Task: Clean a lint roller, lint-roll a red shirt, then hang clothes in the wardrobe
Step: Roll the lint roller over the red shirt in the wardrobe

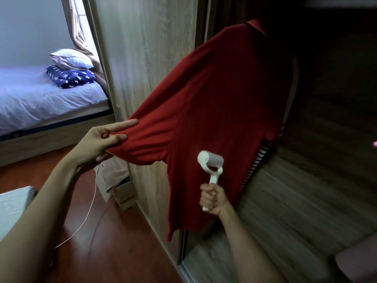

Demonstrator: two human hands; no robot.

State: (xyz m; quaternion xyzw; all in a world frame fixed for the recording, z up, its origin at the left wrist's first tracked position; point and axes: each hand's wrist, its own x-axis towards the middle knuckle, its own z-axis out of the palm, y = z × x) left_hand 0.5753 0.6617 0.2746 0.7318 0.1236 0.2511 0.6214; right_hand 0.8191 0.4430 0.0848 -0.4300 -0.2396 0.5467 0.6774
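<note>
A red shirt [214, 103] hangs from up inside the dark open wardrobe [330, 82], its top in shadow. My left hand [102, 144] pinches the shirt's lower left corner and pulls the cloth out taut to the left. My right hand [213, 199] is closed around the white handle of a lint roller [211, 164], whose roll rests against the lower part of the shirt. A striped garment [259, 158] shows just behind the shirt's right edge.
The wardrobe's wooden sliding door [146, 58] stands left of the shirt. A bed [40, 94] with a pillow and a star-patterned blanket [71, 76] lies at back left. Boxes [120, 186] and a white cable [87, 211] sit on the red-brown floor.
</note>
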